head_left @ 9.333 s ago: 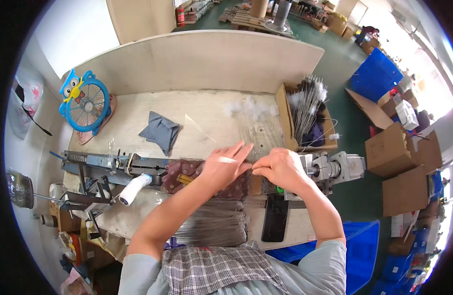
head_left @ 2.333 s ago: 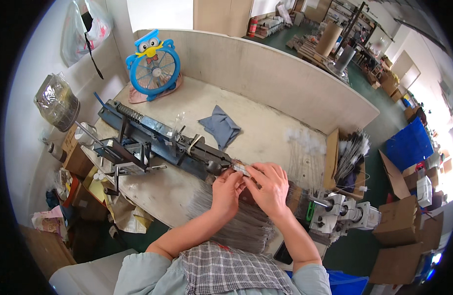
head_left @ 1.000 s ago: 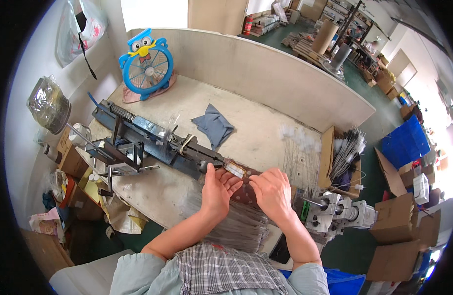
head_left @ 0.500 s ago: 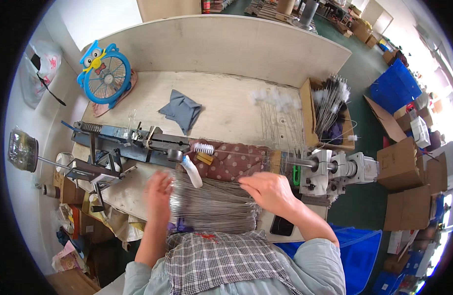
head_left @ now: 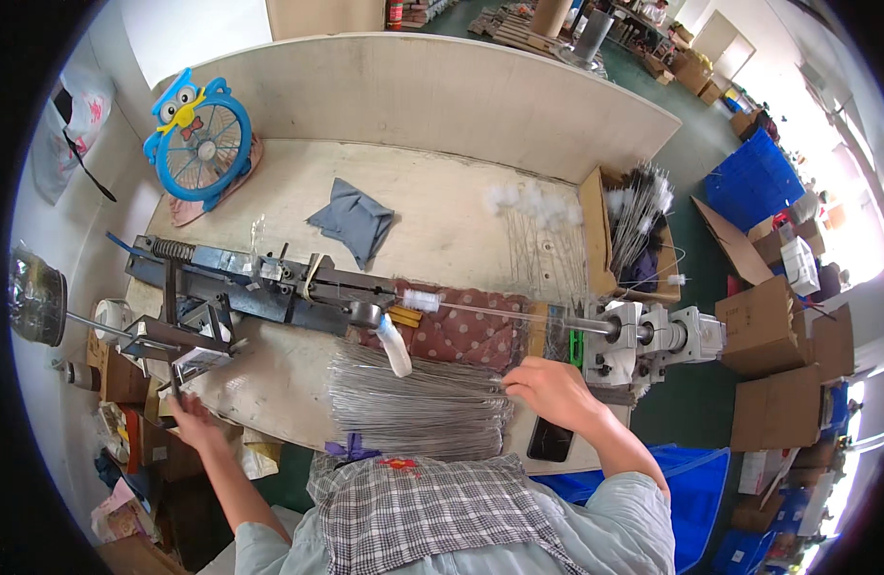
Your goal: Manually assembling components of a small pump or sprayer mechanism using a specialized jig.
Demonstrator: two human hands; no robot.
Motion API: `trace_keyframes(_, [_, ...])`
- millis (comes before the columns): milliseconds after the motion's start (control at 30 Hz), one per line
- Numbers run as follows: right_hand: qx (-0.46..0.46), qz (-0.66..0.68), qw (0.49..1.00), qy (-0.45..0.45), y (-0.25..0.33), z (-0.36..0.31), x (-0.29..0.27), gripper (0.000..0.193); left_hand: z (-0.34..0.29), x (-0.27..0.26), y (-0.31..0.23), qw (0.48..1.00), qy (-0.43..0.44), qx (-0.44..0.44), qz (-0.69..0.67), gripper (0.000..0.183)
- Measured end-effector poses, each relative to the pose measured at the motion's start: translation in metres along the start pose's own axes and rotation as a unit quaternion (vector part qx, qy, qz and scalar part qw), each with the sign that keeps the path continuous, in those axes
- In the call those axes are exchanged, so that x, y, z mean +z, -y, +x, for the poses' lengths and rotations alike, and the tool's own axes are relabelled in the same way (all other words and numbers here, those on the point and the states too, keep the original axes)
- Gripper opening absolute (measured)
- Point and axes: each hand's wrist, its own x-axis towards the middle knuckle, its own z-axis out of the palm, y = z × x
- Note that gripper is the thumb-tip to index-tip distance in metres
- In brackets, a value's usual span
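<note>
My left hand (head_left: 198, 424) is low at the left, its fingers closed at the dark lever handle (head_left: 176, 383) of a metal frame; the hand hides the grip's end. At the right end of a thick bundle of thin metal wires (head_left: 418, 402), my right hand (head_left: 551, 390) pinches wire ends between thumb and fingers. A small white bristle brush (head_left: 421, 301) lies in line with the long steel fixture (head_left: 269, 283), its thin stem running right to the shaft (head_left: 591, 326) of a clamped machine. A white bottle with a bent body (head_left: 394, 347) stands just below the brush.
A blue owl-shaped fan (head_left: 204, 149) stands at the back left, and a grey cloth (head_left: 354, 220) lies mid-table. Several white-tipped brushes (head_left: 538, 216) lie beside a carton of more brushes (head_left: 595, 225). A black phone (head_left: 550, 439) lies near the front edge. A low board (head_left: 423, 101) closes the back.
My left hand has moved left and down from the wires to the lever handle. My right hand has shifted slightly right and down. The white brush now sits farther right, its bristles less distinct.
</note>
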Motion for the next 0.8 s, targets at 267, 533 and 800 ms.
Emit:
trace_keyframes(267, [0.024,0.008,1.0,0.011,-0.009,0.009,0.005,0.018,-0.183,0.099,0.059,0.892,0.366,-0.245,-0.103,0.027])
trace_keyframes(533, [-0.02,0.041,0.997,-0.054,-0.015,0.0,0.028,0.022,-0.329,0.171,0.063,0.859,0.434,-0.261,0.078,0.018])
trace_keyframes(800, [-0.02,-0.077,0.992,-0.093,-0.002,0.0,0.003,0.016,-0.288,0.169,-0.05,0.65,0.53,-0.533,-0.114,0.045])
